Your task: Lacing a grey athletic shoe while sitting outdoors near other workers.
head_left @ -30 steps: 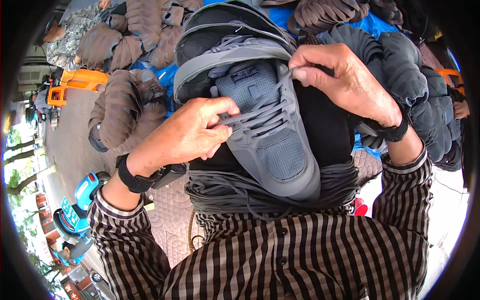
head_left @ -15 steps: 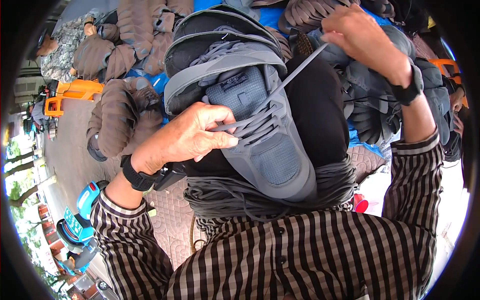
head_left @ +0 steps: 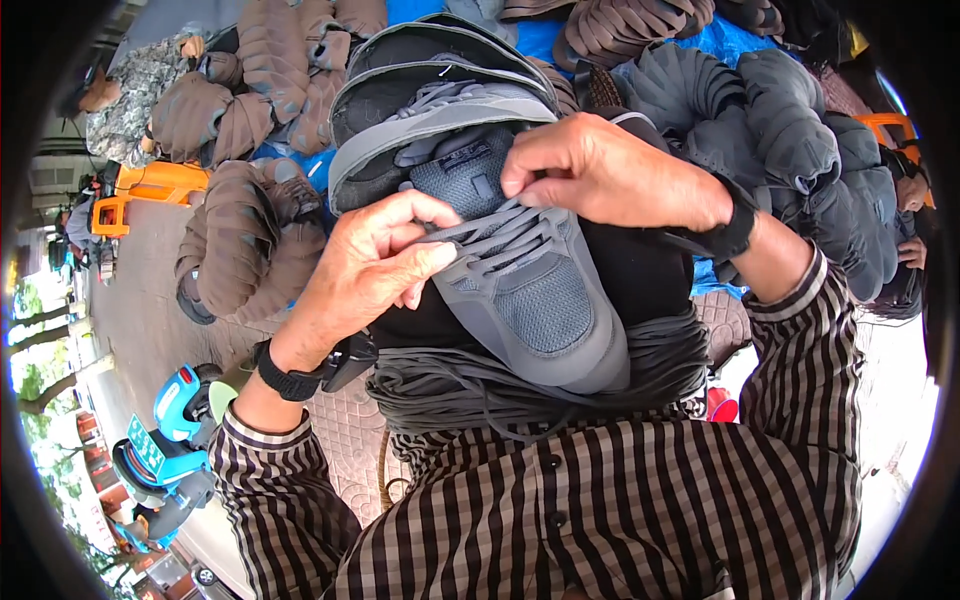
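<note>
A grey mesh shoe (head_left: 530, 290) lies toe toward me on my lap, over a thick bundle of dark grey laces (head_left: 500, 390). My left hand (head_left: 375, 265) grips the shoe's left side at the lacing, fingers curled on the eyelets. My right hand (head_left: 600, 170) rests at the top of the lacing by the tongue, fingertips pinching a grey lace (head_left: 500, 225). Both wrists wear black bands. A second grey shoe (head_left: 430, 80) sits just beyond, sole edge up.
Stacks of brown shoes (head_left: 240, 220) lie on the left and dark grey shoes (head_left: 800, 150) on the right, over a blue sheet (head_left: 560, 40). An orange crate (head_left: 150, 185) and a blue vehicle (head_left: 165, 450) stand at the left on paving. Another person sits at the far right edge (head_left: 910, 200).
My right hand, raised high pulling the lace half a second ago, has come back down onto the top of the lacing. My left hand has stayed on the shoe's side.
</note>
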### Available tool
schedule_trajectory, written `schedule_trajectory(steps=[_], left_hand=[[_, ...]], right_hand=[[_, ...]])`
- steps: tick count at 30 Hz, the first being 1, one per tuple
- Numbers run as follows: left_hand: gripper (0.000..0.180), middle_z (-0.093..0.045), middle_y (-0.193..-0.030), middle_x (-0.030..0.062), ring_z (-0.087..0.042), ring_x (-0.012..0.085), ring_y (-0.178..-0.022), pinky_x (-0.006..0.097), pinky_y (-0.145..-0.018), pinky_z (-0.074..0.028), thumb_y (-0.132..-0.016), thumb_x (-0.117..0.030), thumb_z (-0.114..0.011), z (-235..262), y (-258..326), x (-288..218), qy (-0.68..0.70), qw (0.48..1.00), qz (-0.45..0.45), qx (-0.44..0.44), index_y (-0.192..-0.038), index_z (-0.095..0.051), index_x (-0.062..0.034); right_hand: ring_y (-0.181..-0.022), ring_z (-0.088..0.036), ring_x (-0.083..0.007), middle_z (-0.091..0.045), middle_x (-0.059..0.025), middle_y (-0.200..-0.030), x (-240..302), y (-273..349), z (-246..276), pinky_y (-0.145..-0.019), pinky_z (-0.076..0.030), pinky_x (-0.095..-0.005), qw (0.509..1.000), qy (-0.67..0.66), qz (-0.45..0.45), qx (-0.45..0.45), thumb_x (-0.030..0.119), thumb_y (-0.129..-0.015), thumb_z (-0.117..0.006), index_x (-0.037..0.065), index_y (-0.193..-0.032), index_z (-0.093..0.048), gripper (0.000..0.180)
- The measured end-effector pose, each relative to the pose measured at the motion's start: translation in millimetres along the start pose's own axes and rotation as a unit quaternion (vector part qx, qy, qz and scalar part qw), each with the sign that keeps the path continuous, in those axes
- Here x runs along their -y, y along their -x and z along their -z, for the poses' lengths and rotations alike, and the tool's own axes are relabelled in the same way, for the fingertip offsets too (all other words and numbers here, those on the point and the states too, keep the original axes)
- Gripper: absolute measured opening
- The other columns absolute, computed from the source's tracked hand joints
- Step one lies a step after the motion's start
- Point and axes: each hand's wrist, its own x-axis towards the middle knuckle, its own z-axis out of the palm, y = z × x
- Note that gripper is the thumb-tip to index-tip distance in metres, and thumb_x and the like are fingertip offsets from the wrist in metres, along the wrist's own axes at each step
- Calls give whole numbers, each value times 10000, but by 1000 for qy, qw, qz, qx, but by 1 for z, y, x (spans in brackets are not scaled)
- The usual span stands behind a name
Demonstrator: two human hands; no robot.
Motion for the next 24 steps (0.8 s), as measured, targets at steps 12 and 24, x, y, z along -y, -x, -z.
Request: schedule_trajectory(steps=[12,24], left_hand=[[163,-557,-680,6,-463,59,-587,212,-545,-377,-909,-118,-628,12,13,0,-276,952,-108,-75,-849,-550,12],[105,-597,-801,2,-534,48,-701,201,-575,-443,-938,-40,-525,17,17,-8,-171,980,-51,-90,-1004,-605,-23]], right_hand=[[-681,-559,-69,-621,-9,-704,5,0,8,-640,-469,-283,992,-85,-95,2,98,-872,-656,12,-886,-644,88],[-609,-509,-135,-581,-44,-731,2,13,7,-582,-425,-292,995,81,-49,-25,58,-791,-718,28,-947,-591,203]])
